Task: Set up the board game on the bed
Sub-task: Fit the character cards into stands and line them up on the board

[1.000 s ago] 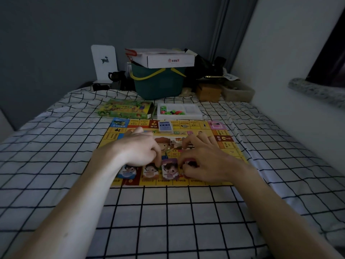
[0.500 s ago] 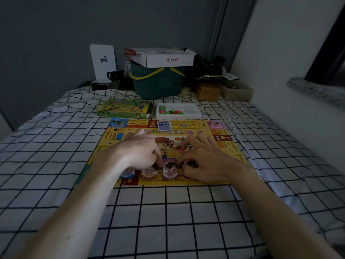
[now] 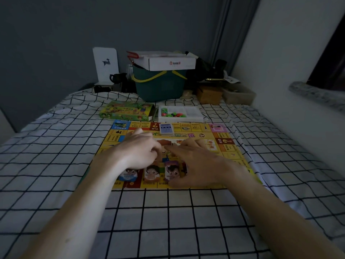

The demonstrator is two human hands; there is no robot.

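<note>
Both hands work over the character cards on the board: the left hand has its fingers curled, grip hidden; the right hand lies spread. Next, line the cards up neatly.

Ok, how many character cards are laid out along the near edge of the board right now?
3 visible: one partly under the left hand, one in the middle, one by the right hand. That hand may hide more.
</note>
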